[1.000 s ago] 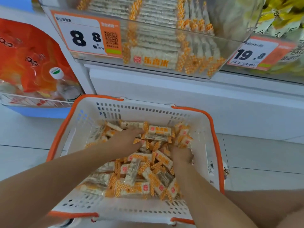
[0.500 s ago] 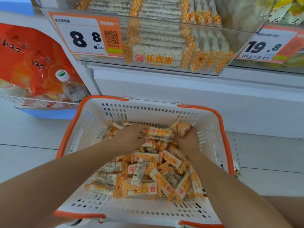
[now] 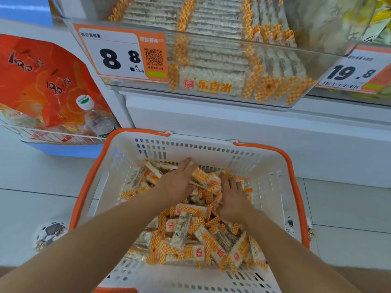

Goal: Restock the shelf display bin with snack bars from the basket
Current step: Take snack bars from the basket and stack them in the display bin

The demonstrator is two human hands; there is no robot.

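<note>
Deeper among bars [image 3: 186, 227], both hands [image 3: 176, 183].

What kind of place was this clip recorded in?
Most likely a shop aisle, probably a snack store or supermarket. A clear shelf display bin holds rows of wrapped snack bars behind a price tag reading 8.8 per 500g, and a white shopping basket with orange rim sits on the tiled floor.

Far left: my view takes in an orange snack bag [image 3: 42, 81] standing in a white wire rack [image 3: 53, 135] | a clear water bottle [image 3: 97, 117] with a white cap leans just beside that bag | far right: a white price tag [image 3: 351, 72] reading 19.8 | yellow packets [image 3: 380, 15] behind it | pale tiled floor [image 3: 349, 208] around me
</note>
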